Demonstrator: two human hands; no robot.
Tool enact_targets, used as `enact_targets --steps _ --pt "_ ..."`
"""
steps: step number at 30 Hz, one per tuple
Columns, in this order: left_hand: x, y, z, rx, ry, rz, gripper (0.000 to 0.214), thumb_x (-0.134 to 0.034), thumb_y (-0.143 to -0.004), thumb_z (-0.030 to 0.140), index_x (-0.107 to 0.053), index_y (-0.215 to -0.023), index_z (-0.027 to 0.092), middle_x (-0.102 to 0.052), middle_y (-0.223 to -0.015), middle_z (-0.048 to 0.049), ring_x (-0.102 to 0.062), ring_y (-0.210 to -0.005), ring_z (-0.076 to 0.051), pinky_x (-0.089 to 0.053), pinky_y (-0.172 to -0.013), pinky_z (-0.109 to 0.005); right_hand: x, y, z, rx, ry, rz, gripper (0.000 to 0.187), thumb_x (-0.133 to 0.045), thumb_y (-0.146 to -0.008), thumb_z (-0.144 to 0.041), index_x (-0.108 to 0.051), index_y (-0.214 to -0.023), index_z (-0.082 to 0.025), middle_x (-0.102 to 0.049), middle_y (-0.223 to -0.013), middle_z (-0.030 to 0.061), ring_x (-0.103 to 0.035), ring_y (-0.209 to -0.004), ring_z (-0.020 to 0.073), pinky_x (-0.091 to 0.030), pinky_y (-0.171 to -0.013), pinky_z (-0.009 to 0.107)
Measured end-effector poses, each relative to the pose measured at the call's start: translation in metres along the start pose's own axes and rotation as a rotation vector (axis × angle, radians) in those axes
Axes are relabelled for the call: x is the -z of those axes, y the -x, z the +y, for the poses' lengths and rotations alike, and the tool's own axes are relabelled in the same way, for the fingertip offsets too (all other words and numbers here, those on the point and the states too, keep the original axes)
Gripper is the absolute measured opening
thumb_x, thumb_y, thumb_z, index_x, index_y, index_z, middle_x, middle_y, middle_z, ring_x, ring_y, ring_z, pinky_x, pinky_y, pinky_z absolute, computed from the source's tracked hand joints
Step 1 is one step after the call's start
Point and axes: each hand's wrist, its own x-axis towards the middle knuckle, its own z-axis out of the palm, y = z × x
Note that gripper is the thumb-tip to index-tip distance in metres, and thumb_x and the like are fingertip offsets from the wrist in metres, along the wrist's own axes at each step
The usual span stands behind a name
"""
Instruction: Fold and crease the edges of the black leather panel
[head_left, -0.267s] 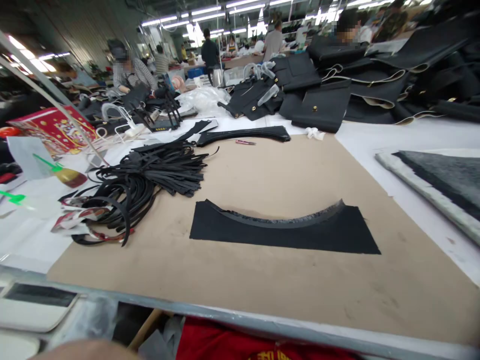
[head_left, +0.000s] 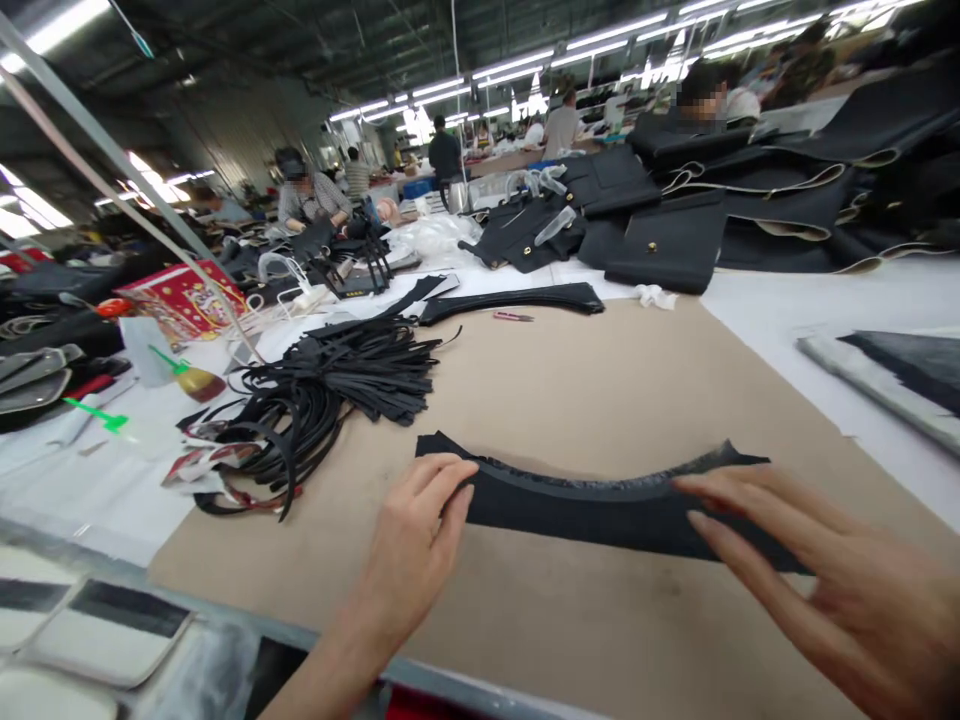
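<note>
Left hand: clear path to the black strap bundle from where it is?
Probably yes. The left hand rests on the left end of the curved black piece; the strap bundle lies just up-left of it, with only bare brown board between.

Worktop point(head_left: 787, 290) w/ tan board point(head_left: 600, 390) on top. Black curved piece point(head_left: 585, 510) & strap pile point(head_left: 352, 375) lie on board

Black curved leather panel point(head_left: 592, 505), flat on brown board, concave upper edge rough
</note>
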Motion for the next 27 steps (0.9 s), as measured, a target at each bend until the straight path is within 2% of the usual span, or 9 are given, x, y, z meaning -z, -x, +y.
enact_targets --steps 3,5,7,9,12,15,18,24,27 --pt "-0.017 0.004 -0.036 -0.038 -0.065 -0.133 0.025 -0.048 -0.094 0.013 -0.063 -0.112 0.019 -0.063 -0.11 -0.0065 -0.057 -0.104 -0.019 -0.048 -0.092 -0.034 -0.032 -0.004 0.011 0.175 -0.009 -0.058 0.032 -0.036 -0.1 -0.044 -0.055 -0.121 -0.029 -0.058 -0.114 0.0034 -0.061 -0.094 0.0197 -0.052 -0.079 0.032" --pt "-0.022 0.005 -0.05 -0.039 -0.063 -0.177 0.024 -0.047 -0.094 0.014 -0.063 -0.112 0.018 -0.063 -0.109 -0.0066 -0.056 -0.103 -0.019 -0.047 -0.092 -0.034 -0.046 -0.006 0.013 0.219 -0.021 -0.061 0.029 -0.04 -0.099 -0.041 -0.055 -0.121 -0.03 -0.058 -0.113 0.0033 -0.06 -0.096 0.0216 -0.051 -0.08 0.036" --pt "-0.022 -0.002 -0.055 0.001 -0.024 -0.174 0.023 -0.047 -0.094 0.014 -0.062 -0.111 0.019 -0.062 -0.109 -0.0063 -0.056 -0.103 -0.018 -0.047 -0.092 -0.033 -0.054 -0.015 0.005 0.18 -0.085 -0.093 0.028 -0.041 -0.099 -0.039 -0.054 -0.122 -0.029 -0.058 -0.113 0.0032 -0.058 -0.097 0.0215 -0.05 -0.08 0.036" --pt "-0.02 -0.019 -0.056 0.066 0.011 -0.204 0.023 -0.051 -0.092 0.013 -0.061 -0.112 0.019 -0.062 -0.112 -0.0061 -0.054 -0.107 -0.018 -0.045 -0.095 -0.033 -0.06 -0.033 -0.012 0.103 -0.192 -0.187 0.029 -0.042 -0.1 -0.037 -0.052 -0.124 -0.027 -0.056 -0.116 0.0045 -0.056 -0.102 0.0212 -0.049 -0.085 0.036" --pt "-0.019 -0.052 -0.06 0.104 -0.01 -0.373 0.031 -0.061 -0.085 0.014 -0.059 -0.116 0.02 -0.06 -0.117 -0.0057 -0.052 -0.113 -0.02 -0.041 -0.1 -0.035 -0.076 -0.07 -0.047 0.025 -0.297 -0.419 0.029 -0.049 -0.096 -0.029 -0.052 -0.124 -0.021 -0.056 -0.119 0.0076 -0.051 -0.111 0.0236 -0.043 -0.096 0.041" --pt "-0.025 -0.077 -0.068 0.031 -0.066 -0.58 0.033 -0.069 -0.079 0.02 -0.061 -0.111 0.019 -0.062 -0.113 -0.005 -0.053 -0.11 -0.023 -0.042 -0.096 -0.036 -0.098 -0.1 -0.075 -0.039 -0.256 -0.567 0.03 -0.058 -0.091 -0.023 -0.055 -0.119 -0.015 -0.058 -0.115 0.01 -0.051 -0.109 0.0269 -0.041 -0.095 0.045" --pt "-0.034 -0.087 -0.076 -0.001 -0.137 -0.688 0.025 -0.07 -0.073 0.018 -0.062 -0.097 0.019 -0.064 -0.099 -0.0032 -0.055 -0.098 -0.022 -0.043 -0.085 -0.033 -0.113 -0.114 -0.088 -0.077 -0.157 -0.609 0.024 -0.063 -0.087 -0.022 -0.059 -0.109 -0.014 -0.06 -0.107 0.0094 -0.052 -0.105 0.0286 -0.04 -0.091 0.046" --pt "-0.039 -0.09 -0.079 0.024 -0.118 -0.749 0.019 -0.06 -0.066 0.011 -0.062 -0.082 0.021 -0.063 -0.081 0.0006 -0.055 -0.081 -0.018 -0.037 -0.066 -0.026 -0.122 -0.124 -0.09 -0.133 -0.083 -0.66 0.015 -0.064 -0.082 -0.02 -0.06 -0.096 -0.016 -0.062 -0.098 0.0073 -0.054 -0.1 0.0274 -0.037 -0.083 0.041" --pt "-0.038 -0.09 -0.079 0.017 -0.119 -0.756 0.018 -0.057 -0.066 0.01 -0.063 -0.078 0.021 -0.063 -0.078 0.0006 -0.055 -0.079 -0.017 -0.036 -0.064 -0.026 -0.127 -0.125 -0.087 -0.147 -0.096 -0.668 0.012 -0.065 -0.079 -0.022 -0.061 -0.089 -0.018 -0.06 -0.094 0.006 -0.054 -0.095 0.0269 -0.035 -0.077 0.038"
